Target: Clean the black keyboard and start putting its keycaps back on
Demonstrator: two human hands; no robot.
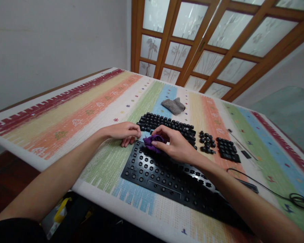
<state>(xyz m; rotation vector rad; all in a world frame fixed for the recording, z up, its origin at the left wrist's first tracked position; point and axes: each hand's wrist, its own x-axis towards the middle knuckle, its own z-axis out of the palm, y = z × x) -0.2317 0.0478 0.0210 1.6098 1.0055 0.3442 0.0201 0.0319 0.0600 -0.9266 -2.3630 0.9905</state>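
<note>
My right hand [176, 143] is closed around a crumpled purple cloth [154, 142], just above the far left part of a black keyboard base [162, 172]. The base has rows of switch sockets with the keycaps off. At the base's far left corner is my left hand [128, 133], its fingers curled and lowest fingertips near the tablecloth. What its fingers pinch, if anything, is too small to make out. Beyond both hands lie several rows of loose black keycaps [164, 120], partly hidden by my right hand. My right forearm covers the right part of the base.
A grey cloth [174, 106] lies beyond the keycaps. To the right are a heap of keycaps [206, 142], a number-pad block of keycaps [228, 149], a thin stick-like tool [243, 145], a dark flat object [248, 185] and a coiled black cable [300, 201]. A striped tablecloth [101, 162] covers the table.
</note>
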